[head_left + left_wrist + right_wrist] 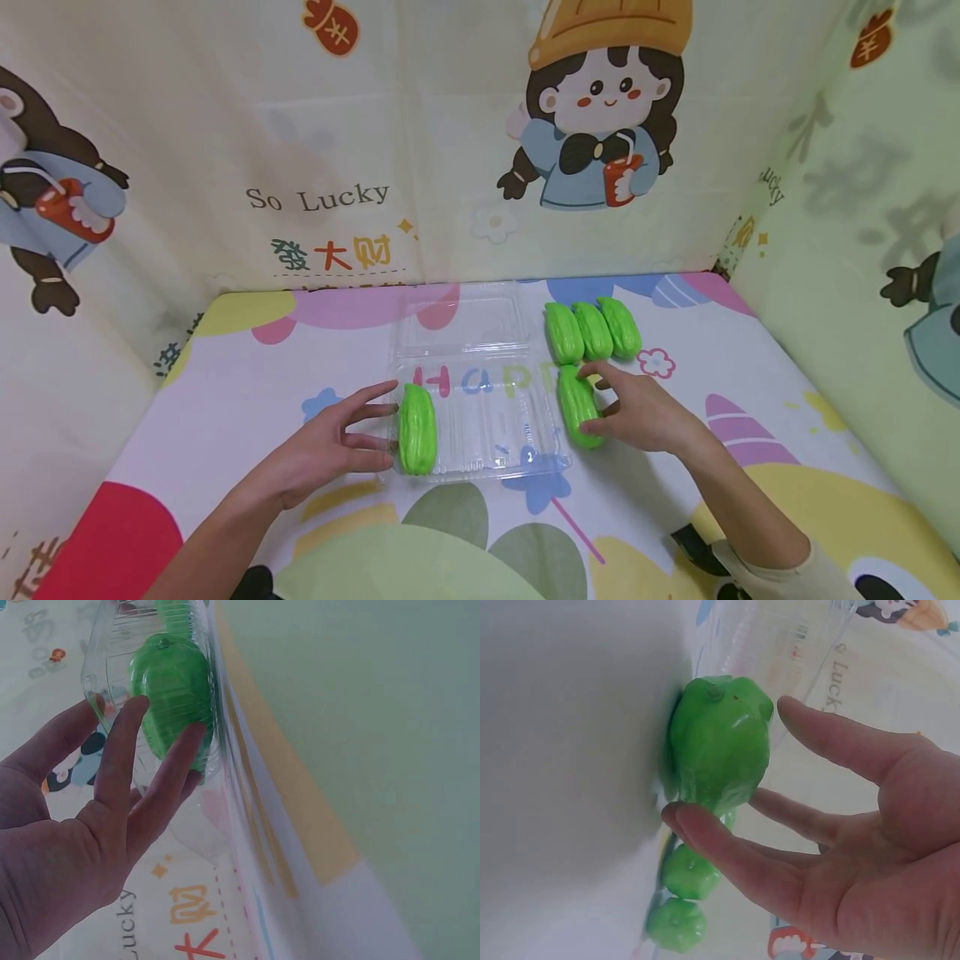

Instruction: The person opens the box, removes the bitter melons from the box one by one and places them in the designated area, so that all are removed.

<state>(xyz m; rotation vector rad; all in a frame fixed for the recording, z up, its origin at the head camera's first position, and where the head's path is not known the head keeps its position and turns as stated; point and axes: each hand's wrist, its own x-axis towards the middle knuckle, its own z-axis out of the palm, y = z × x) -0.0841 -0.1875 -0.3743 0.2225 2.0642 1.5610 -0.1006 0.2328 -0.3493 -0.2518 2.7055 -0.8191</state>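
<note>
A clear plastic clamshell box (487,425) lies with its lid raised back. One bright green bitter melon (417,429), glossy and ribbed like a toy, lies along the box's left side. My left hand (330,442) rests spread fingers against the box's left wall, outside it; the left wrist view shows the melon (172,697) through the plastic. Just right of the box lies another bitter melon (577,407). My right hand (637,408) straddles it with thumb and fingers spread; in the right wrist view a gap shows between the thumb and this melon (720,742).
Three more bitter melons (594,331) lie side by side behind the right hand, to the right of the raised lid (461,321). A colourful printed cloth (247,392) covers the table. Patterned curtains (450,125) stand at the back and both sides.
</note>
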